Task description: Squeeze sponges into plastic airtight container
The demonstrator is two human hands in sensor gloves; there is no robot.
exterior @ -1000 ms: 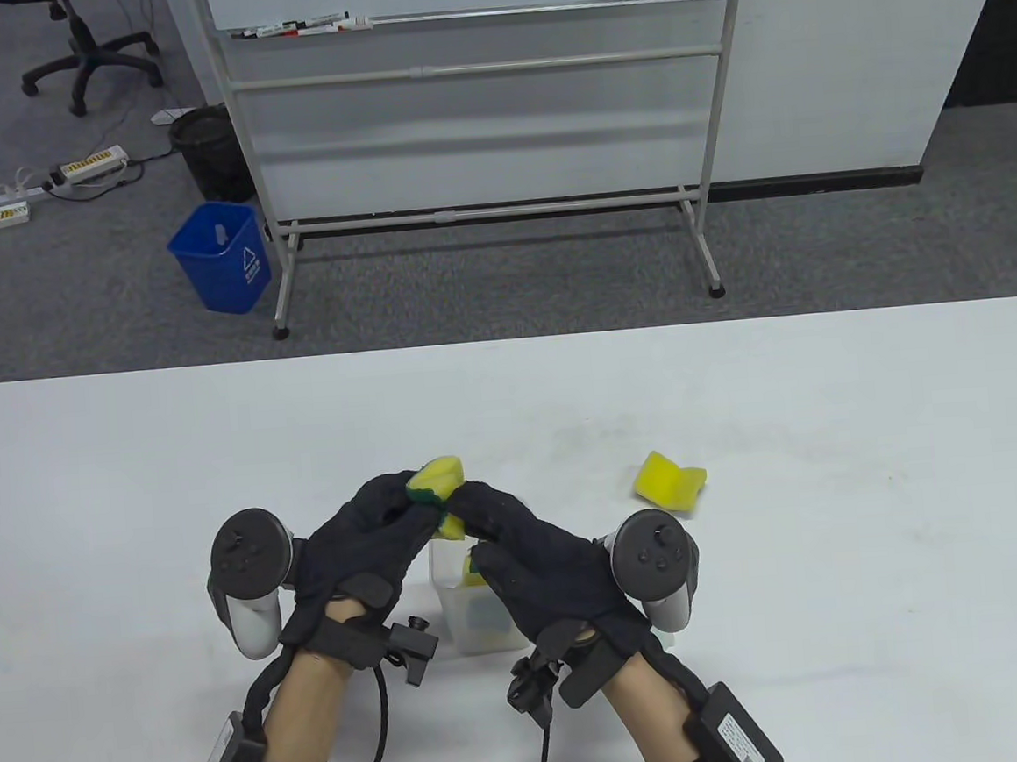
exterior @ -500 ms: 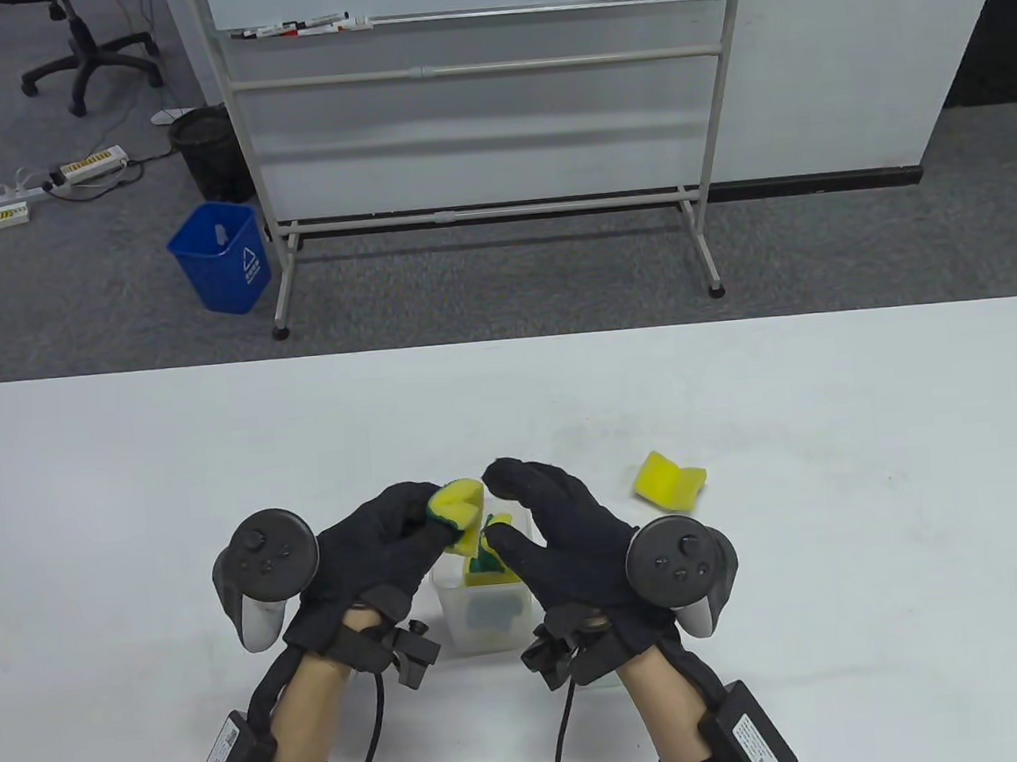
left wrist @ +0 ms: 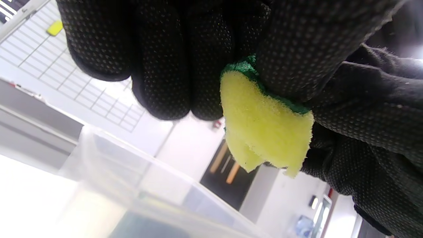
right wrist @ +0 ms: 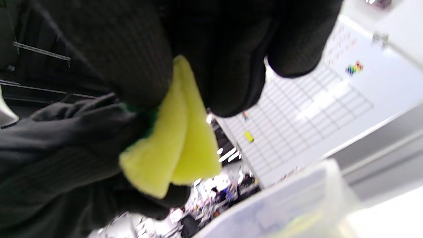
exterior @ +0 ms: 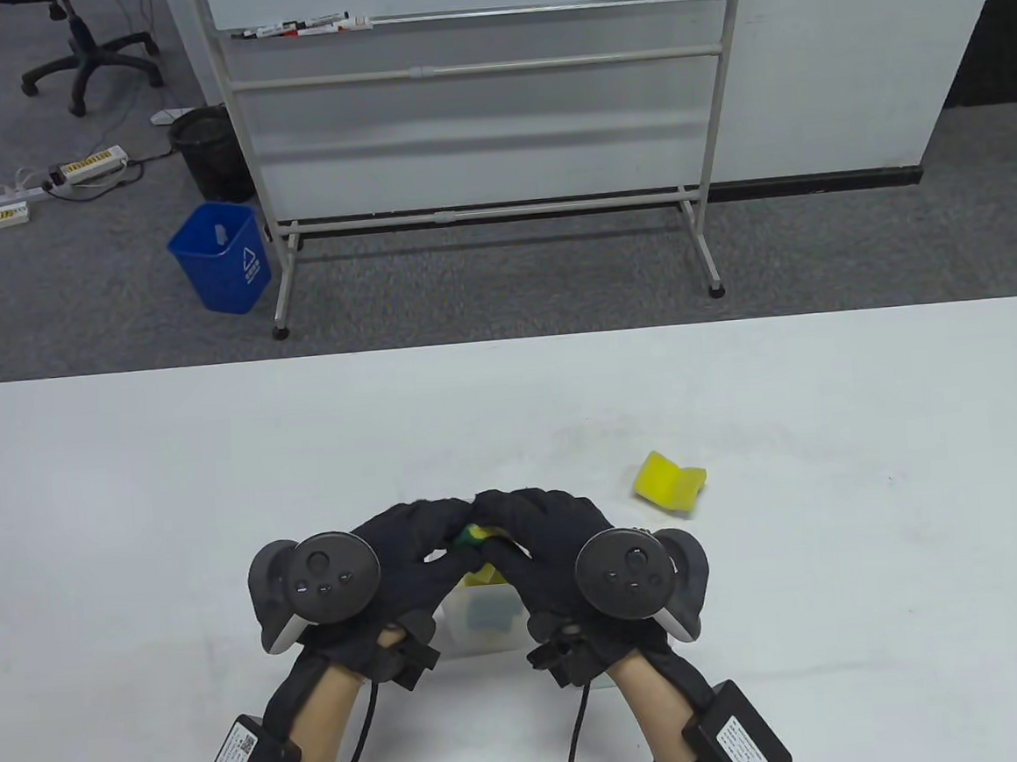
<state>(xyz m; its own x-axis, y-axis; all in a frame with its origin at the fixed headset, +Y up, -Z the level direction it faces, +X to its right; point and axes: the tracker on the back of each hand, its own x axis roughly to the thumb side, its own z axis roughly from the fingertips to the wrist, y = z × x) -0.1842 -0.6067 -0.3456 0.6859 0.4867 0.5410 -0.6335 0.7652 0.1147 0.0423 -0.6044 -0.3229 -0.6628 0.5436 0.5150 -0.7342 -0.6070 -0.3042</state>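
Both hands squeeze one yellow sponge with a green scouring side (exterior: pixel 478 549) between them, right above the clear plastic container (exterior: pixel 485 622) near the table's front edge. My left hand (exterior: pixel 415 538) grips the sponge (left wrist: pixel 264 129) from the left. My right hand (exterior: pixel 529 524) grips the folded sponge (right wrist: pixel 172 155) from the right. The container's rim shows under the sponge in the left wrist view (left wrist: pixel 138 178) and the right wrist view (right wrist: pixel 297 198). A dark shape lies at the container's bottom. A second yellow sponge (exterior: pixel 670 481), bent, lies on the table to the right.
The white table (exterior: pixel 216 465) carries only these things. Behind it a whiteboard on a stand (exterior: pixel 477 93), a blue bin (exterior: pixel 222 258) and a black bin (exterior: pixel 209 154) stand on the floor.
The right hand came back onto the sponge. Both hands closed in and pushed the sponge lower toward the container's mouth, so most of it is now hidden between the gloves.
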